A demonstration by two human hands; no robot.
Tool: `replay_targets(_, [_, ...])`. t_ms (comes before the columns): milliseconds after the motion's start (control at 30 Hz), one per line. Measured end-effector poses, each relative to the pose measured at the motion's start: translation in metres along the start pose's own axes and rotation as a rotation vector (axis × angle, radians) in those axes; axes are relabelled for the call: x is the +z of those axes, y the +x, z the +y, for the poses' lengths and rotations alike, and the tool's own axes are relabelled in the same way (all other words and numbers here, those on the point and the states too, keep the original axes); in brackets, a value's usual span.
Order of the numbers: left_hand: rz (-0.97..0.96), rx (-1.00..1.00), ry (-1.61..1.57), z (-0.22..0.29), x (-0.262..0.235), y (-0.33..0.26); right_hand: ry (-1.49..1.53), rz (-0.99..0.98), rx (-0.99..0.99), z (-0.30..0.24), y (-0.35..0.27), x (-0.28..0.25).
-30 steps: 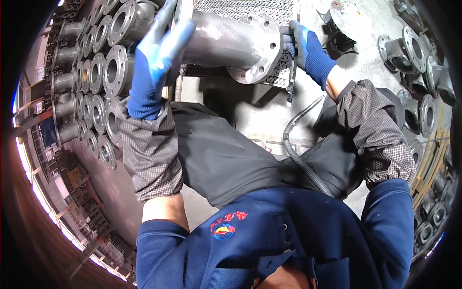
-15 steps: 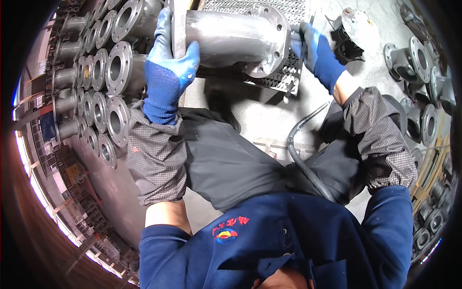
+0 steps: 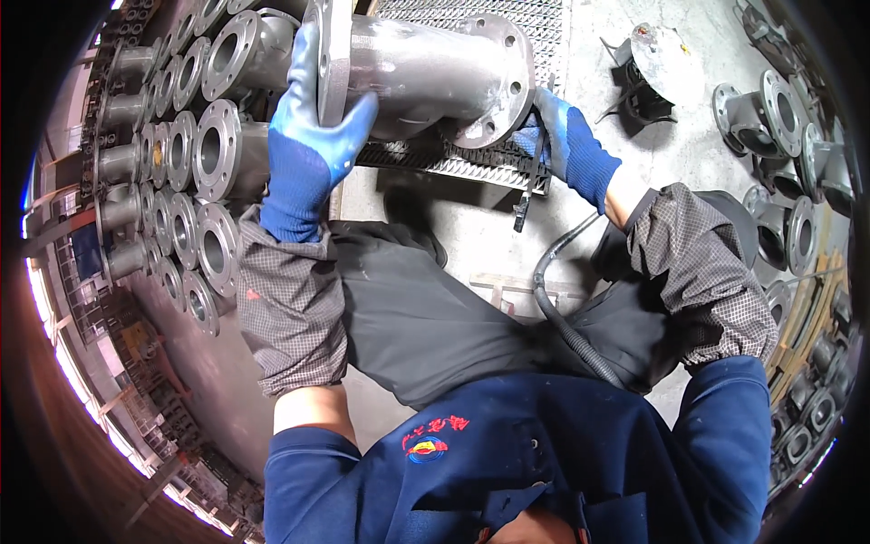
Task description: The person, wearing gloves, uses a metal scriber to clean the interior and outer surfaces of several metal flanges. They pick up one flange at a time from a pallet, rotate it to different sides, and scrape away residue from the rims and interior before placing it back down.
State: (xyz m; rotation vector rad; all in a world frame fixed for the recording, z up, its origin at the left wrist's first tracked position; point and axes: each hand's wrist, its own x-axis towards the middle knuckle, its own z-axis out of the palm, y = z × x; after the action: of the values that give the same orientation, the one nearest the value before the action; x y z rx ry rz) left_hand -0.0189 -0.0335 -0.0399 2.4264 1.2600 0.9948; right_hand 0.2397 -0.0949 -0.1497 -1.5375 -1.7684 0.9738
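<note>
Grey pipe (image 3: 412, 72) is lying over a grate (image 3: 544, 45), just right of the left grip (image 3: 317, 136), which is clasping its flange (image 3: 336, 72). The right grip (image 3: 573, 150) is clutching a thin bar (image 3: 522, 210) beside the pipe's other end. More pipes (image 3: 252, 154) are crowding left of the left grip.

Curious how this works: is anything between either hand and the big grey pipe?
Apart from its blue glove, nothing visible separates the left hand from the left flange of the grey pipe. At the right hand, a thin dark bar shows beside the right flange; contact there is unclear.
</note>
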Motion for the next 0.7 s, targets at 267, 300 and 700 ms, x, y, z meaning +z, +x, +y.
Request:
replay_targets(267, [-0.035,-0.122,0.073,-0.009,-0.013,-0.036,0.975,0.221,0.724,-0.023,0.015,0.018])
replay_targets(300, [-0.043,-0.151,0.056,-0.005,-0.007,-0.035,1.047,0.232,0.753,-0.011,0.015,0.017])
replay_targets(700, [-0.059,-0.211,0.064,0.032,-0.029,-0.037,1.016,0.103,0.670,-0.024,-0.016,-0.014])
